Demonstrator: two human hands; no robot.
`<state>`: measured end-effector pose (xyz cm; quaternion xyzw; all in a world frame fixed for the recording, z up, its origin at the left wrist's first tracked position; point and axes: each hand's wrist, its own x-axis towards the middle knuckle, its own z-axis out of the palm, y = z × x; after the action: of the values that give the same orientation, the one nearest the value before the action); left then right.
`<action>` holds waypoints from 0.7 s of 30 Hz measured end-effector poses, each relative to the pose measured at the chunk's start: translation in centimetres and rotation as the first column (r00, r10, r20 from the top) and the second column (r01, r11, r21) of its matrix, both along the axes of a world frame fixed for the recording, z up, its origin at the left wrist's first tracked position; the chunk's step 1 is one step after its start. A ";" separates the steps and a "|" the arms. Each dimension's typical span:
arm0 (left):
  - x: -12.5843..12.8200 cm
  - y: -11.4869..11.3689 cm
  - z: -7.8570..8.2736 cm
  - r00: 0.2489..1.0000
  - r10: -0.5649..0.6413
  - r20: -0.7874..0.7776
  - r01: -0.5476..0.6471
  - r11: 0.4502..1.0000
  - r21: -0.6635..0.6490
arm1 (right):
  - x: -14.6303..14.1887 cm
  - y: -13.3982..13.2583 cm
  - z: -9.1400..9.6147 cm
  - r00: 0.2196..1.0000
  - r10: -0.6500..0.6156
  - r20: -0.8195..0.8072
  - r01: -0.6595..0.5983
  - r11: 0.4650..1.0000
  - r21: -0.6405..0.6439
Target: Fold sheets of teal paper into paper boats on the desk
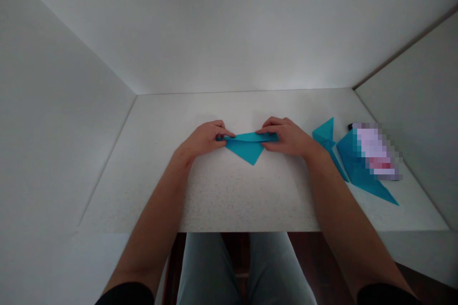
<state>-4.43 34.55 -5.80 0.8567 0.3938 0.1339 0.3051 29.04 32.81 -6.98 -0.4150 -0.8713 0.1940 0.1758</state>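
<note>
A sheet of blue paper [249, 148] lies on the white tabletop, folded so that a narrow band runs along its far side and a triangular point faces me. My left hand [207, 139] pinches the left end of the band between thumb and fingers. At the right end, my right hand [282, 136] grips the band the same way, thumb on the near side and fingers on the far side. The fingers partly cover both ends of the paper.
To the right lie a folded blue paper shape [324, 132] and a larger blue paper piece [361, 167]. A blurred-out, pale phone-like object [379, 150] overlaps the larger piece. White walls bound the tabletop [246, 200] at the back and sides.
</note>
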 end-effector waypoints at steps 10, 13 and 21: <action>1.2 -0.7 -0.1 0.997 -0.025 -0.070 0.027 0.999 0.025 | -3.1 -1.1 -0.2 0.994 0.046 0.098 -0.049 0.999 0.019; 1.6 -0.6 -0.5 0.995 -0.008 -0.099 0.015 0.998 0.068 | -3.9 -1.1 -0.5 0.988 0.098 0.119 -0.102 0.994 0.028; -0.8 0.3 -0.7 0.991 0.125 -0.049 -0.127 0.991 -0.032 | 0.0 0.0 -0.2 0.997 0.048 0.053 -0.044 0.997 -0.068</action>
<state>-5.20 34.88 -6.45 0.8275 0.4565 0.1256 0.3017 29.07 32.80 -7.16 -0.4057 -0.8782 0.2156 0.1333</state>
